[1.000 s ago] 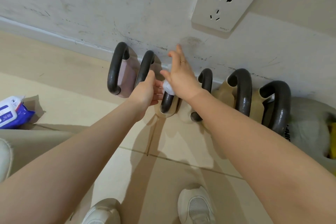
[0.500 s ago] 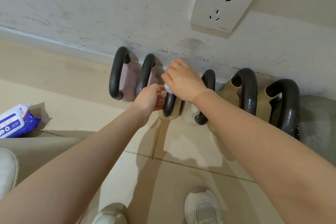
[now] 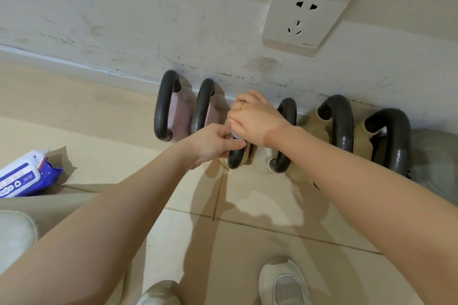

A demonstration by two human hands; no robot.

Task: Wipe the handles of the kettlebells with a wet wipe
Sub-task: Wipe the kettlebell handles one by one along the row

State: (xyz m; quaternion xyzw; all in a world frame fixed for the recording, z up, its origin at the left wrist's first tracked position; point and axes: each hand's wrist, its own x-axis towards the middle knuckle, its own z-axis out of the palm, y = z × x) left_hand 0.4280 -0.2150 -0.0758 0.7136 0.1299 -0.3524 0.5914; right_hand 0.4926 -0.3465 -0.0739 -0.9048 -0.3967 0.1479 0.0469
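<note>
Right hand [image 3: 257, 120] curled around wet wipe [image 3: 235, 135] on third handle [image 3: 236, 157] | left hand [image 3: 213, 141] grips same handle | first two handles glisten, probably wiped; three rightward apparently remain.

A home exercise corner, it seems. Kettlebells [image 3: 339, 124] line a scuffed white wall [image 3: 124, 20] on beige floor tiles [image 3: 247, 242]. A wall socket [image 3: 306, 13] sits above.

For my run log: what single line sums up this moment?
step: wiping third handle | right hand: grips wet wipe on it | left hand: grips handle
</note>
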